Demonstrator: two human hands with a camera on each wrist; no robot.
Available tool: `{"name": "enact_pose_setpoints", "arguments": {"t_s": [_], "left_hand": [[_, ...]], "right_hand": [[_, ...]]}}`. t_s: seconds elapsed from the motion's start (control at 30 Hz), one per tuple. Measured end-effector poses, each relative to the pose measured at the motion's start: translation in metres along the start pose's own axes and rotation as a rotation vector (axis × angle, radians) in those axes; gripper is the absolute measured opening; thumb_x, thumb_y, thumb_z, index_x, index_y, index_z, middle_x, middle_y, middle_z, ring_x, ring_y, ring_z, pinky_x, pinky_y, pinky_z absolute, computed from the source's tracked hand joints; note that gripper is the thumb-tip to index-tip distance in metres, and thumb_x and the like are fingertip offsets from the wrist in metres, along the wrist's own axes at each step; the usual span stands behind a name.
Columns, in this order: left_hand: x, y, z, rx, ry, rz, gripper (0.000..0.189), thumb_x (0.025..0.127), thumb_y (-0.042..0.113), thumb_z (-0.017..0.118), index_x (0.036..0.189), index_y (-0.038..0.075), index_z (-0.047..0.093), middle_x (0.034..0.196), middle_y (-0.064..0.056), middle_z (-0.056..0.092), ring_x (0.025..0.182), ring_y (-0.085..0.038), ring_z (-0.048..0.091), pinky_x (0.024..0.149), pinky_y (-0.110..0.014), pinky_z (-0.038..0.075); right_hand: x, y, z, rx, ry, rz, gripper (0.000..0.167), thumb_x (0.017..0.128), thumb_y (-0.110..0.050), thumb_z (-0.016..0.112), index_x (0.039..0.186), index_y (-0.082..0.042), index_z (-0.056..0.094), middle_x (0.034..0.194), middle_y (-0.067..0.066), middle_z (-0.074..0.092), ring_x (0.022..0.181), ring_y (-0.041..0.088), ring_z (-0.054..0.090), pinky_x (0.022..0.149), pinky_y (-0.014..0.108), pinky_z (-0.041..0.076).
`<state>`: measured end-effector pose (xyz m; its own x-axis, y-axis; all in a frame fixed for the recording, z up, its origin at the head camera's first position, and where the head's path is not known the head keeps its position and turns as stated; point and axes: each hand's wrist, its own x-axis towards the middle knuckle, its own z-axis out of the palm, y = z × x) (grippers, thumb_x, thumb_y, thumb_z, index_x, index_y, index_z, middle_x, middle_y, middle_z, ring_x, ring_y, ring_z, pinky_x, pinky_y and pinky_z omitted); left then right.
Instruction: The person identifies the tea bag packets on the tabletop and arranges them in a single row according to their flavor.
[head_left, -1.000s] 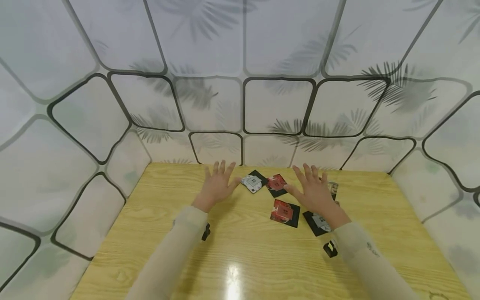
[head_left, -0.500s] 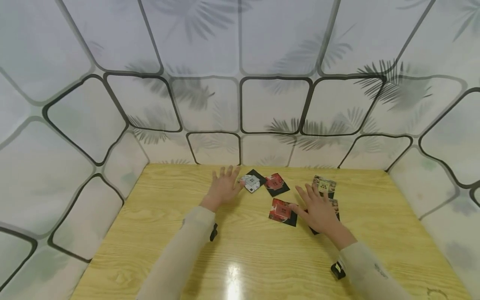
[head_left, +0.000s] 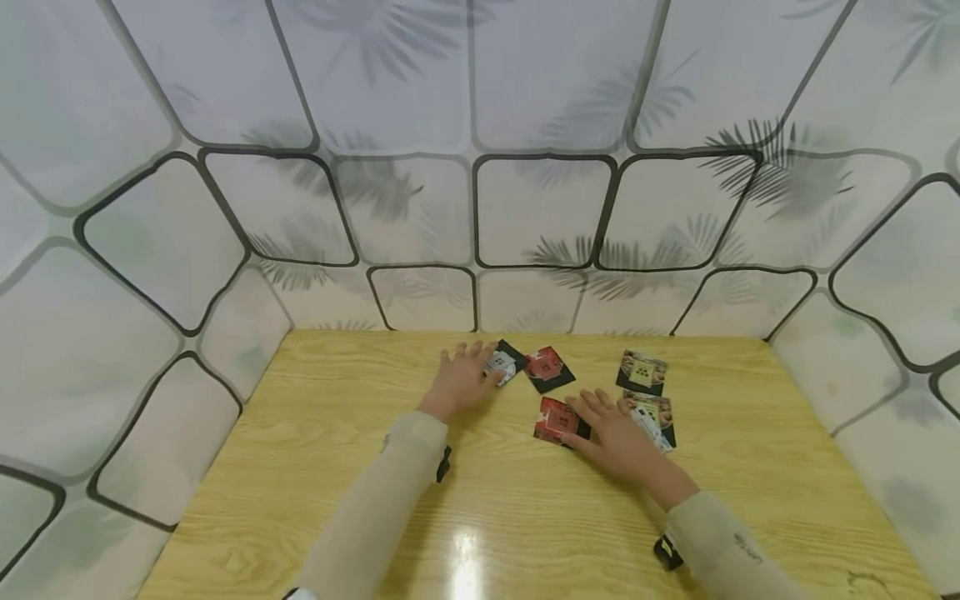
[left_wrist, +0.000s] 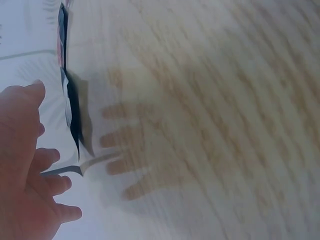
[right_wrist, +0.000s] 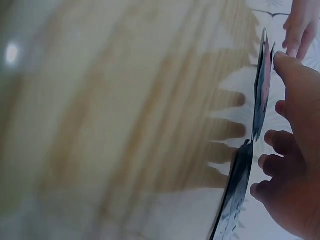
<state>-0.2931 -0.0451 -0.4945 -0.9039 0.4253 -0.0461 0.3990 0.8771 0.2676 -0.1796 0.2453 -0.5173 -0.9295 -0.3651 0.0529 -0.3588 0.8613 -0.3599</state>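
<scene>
Several small flat square packets lie on the wooden table. In the head view my left hand [head_left: 462, 383] is over a white-and-black packet [head_left: 504, 362], covering part of it. My right hand [head_left: 618, 437] is over the near packets. Its thumb side overlaps a red-and-black packet [head_left: 553, 419], and a white packet [head_left: 654, 427] is partly hidden beneath it. Both wrist views show fingers extended and apart, with nothing held. Packet edges stand beside the left hand [left_wrist: 30, 165] and the right hand [right_wrist: 295, 145]; contact is hard to tell.
A second red-and-black packet [head_left: 550, 368] lies between the hands, near the back. Two gold-and-black packets, the farther one [head_left: 642, 372] and the nearer one [head_left: 660, 408], lie at right. A patterned fabric wall [head_left: 540, 217] rises behind the table [head_left: 337, 467].
My left hand has moved right over the white-and-black packet. My right hand has come nearer the body, uncovering the gold packets and the far red one. The packets look unmoved.
</scene>
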Motion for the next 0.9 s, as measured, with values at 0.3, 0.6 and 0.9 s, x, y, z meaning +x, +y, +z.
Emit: {"name": "enact_pose_setpoints", "arguments": {"t_s": [0.3, 0.6, 0.9], "left_hand": [[0.007, 0.005, 0.011, 0.048, -0.021, -0.013, 0.070, 0.110, 0.056, 0.043, 0.169, 0.020, 0.029, 0.170, -0.017, 0.035, 0.155, -0.048, 0.035, 0.124, -0.070, 0.027], [0.005, 0.007, 0.015, 0.071, -0.019, -0.016, 0.069, 0.111, 0.051, 0.047, 0.167, 0.016, 0.031, 0.169, -0.018, 0.038, 0.154, -0.047, 0.037, 0.124, -0.069, 0.030], [-0.001, 0.006, 0.013, 0.085, -0.043, -0.013, 0.071, 0.111, 0.052, 0.045, 0.169, 0.015, 0.027, 0.171, -0.016, 0.035, 0.156, -0.045, 0.034, 0.125, -0.068, 0.028]], "right_hand": [[0.000, 0.001, 0.002, 0.029, -0.074, -0.015, 0.070, 0.106, -0.051, 0.059, 0.161, -0.010, 0.045, 0.166, 0.027, 0.037, 0.156, 0.052, 0.030, 0.123, 0.073, 0.024], [0.003, 0.002, 0.003, 0.023, -0.080, -0.019, 0.070, 0.106, -0.052, 0.058, 0.161, -0.010, 0.046, 0.166, 0.027, 0.039, 0.155, 0.052, 0.031, 0.122, 0.074, 0.026], [0.002, 0.003, 0.003, 0.020, -0.075, -0.021, 0.070, 0.106, -0.052, 0.058, 0.160, -0.010, 0.046, 0.165, 0.028, 0.039, 0.155, 0.053, 0.031, 0.122, 0.073, 0.027]]}}
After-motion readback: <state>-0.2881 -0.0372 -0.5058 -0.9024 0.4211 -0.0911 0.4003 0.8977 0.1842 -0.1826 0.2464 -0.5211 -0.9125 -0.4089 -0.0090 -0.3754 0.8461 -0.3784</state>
